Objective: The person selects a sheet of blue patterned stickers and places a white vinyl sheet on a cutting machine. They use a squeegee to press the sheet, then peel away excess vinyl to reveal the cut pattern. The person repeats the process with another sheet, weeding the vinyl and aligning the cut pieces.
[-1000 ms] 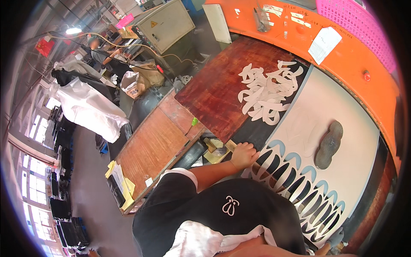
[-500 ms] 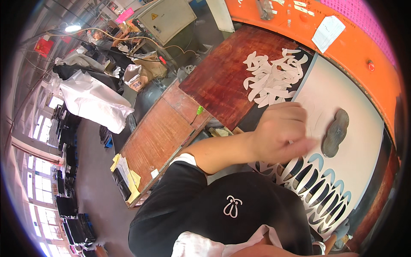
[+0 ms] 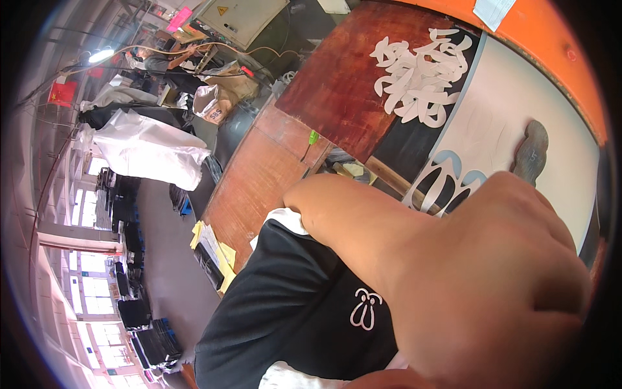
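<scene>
My left hand (image 3: pixel 512 272) is raised close to the camera, large in view, with its fingers curled into a fist. Whatever the fist may hold is hidden. Behind it lies a white sheet (image 3: pixel 489 107) with rows of sole-shaped cut-outs along its near side, partly covered by the hand. On this sheet, just beyond the knuckles, rests a dark grey sole-shaped block (image 3: pixel 532 152). A loose heap of white cut pieces (image 3: pixel 414 74) lies farther left on a reddish-brown board (image 3: pixel 337 71). My right hand does not show.
An orange machine body (image 3: pixel 538 45) borders the far side of the sheet. At left stands a wooden table (image 3: pixel 253 168) with papers (image 3: pixel 220 253) at its near corner. White sacking (image 3: pixel 149 149) and an open paper bag (image 3: pixel 210 104) lie beyond. A person (image 3: pixel 159 61) works farther back.
My left hand has come from over the sheet toward the camera and to the right, staying curled. The view has shifted, and the hand now hides most of the cut-outs.
</scene>
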Tool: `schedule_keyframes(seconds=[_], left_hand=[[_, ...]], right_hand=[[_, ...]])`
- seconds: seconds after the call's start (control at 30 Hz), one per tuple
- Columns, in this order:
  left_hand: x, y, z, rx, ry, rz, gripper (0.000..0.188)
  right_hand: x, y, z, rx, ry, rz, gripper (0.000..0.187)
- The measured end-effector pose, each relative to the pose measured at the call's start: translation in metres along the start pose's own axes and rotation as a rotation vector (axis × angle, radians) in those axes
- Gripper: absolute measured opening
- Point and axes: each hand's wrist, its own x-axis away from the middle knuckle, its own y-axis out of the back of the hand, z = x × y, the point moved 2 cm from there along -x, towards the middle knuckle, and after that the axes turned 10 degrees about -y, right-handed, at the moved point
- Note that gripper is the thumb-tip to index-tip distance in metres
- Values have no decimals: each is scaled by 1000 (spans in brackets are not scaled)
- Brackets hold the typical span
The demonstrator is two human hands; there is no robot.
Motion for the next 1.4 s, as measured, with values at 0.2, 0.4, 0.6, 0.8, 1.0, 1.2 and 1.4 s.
schedule_keyframes(seconds=[0.2, 0.4, 0.6, 0.8, 1.0, 1.2, 1.4], left_hand=[[5, -14, 17, 125, 111, 24, 17], [15, -5, 31, 204, 210, 43, 15], [18, -1, 42, 252, 274, 63, 14], [10, -10, 52, 282, 305, 60, 13], [1, -32, 63, 295, 349, 24, 12], [8, -65, 82, 156, 511, 391, 11], [-5, -53, 87, 75, 619, 679, 10]], right_hand=[[-12, -9, 2, 22, -52, 56, 48], [-18, -6, 17, 16, -43, 52, 45], [-28, -1, 31, 73, -93, 67, 46], [-42, -10, 24, 90, -57, 16, 46], [-51, -13, 17, 55, -50, -5, 46], [-58, -17, 8, 30, -22, -37, 46], [-76, -27, 7, 6, 63, -92, 47]])
